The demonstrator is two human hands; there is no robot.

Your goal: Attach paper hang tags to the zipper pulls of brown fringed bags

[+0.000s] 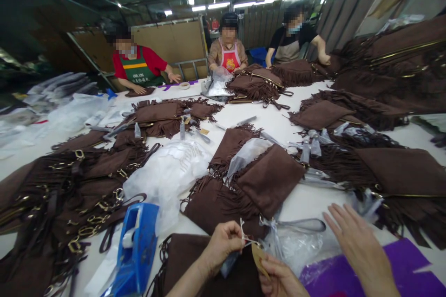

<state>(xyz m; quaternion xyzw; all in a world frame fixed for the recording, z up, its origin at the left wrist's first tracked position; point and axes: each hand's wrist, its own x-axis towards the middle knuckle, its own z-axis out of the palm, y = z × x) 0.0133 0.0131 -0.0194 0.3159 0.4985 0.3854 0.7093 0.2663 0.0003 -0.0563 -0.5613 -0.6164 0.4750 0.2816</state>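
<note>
My left hand (226, 242) is closed, pinching a thin white string (243, 228) between thumb and fingertips. My right hand (280, 274) grips a tan paper hang tag (258, 261) by its lower edge. The string runs toward the top of the tag. Both hands are above a dark brown suede bag (186, 260) with fringe. Just beyond them lie more fringed bags (272, 178), with a wrist strap (306, 225) and clear plastic (296, 243) beside them.
Another person's hand (355, 236) reaches in from the right, over a purple sheet (365, 264). A blue tape dispenser (137, 250) stands at left near white plastic bags (170, 167). Brown bags with gold hardware (87, 229) lie left. Several co-workers (228, 51) work across the table.
</note>
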